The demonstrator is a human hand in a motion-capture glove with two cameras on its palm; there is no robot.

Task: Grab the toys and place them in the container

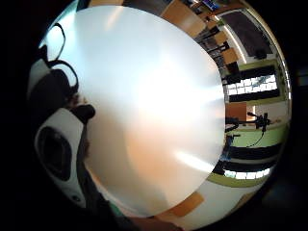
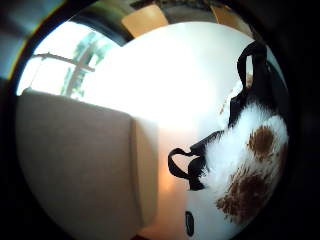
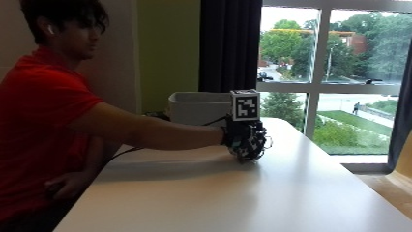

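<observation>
**Plush toy under your gloved hand, container waits behind**

A white furry plush toy with brown patches (image 2: 250, 170) lies against your palm, filling one side of the thumb-side palm view, with black glove straps looped across its fur. From the outside view the toy itself is hidden behind your black-gloved right hand (image 3: 246, 140), which sits low on the smooth white table (image 3: 257, 193), fingers curled downward at the tabletop. Your fingers appear to be wrapped around the toy, though the exact points of contact cannot be made out. Whether the toy is lifted or resting on the surface cannot be told either.

Just behind your hand, toward the window, stands the pale grey fabric-sided rectangular container (image 3: 196, 107), (image 2: 80, 165). In the thumb-side palm view its wall and rim loom beside the toy, the bright tabletop showing between them. The toy is outside the container, on the near side of it.

The little-finger-side palm view shows mostly the bare white tabletop (image 1: 154, 106), with the room's wooden furniture beyond its edge.

Your arm reaches straight out across the table from a red short sleeve (image 3: 45, 96); your bare left hand (image 3: 64, 186) rests down by your lap.
</observation>
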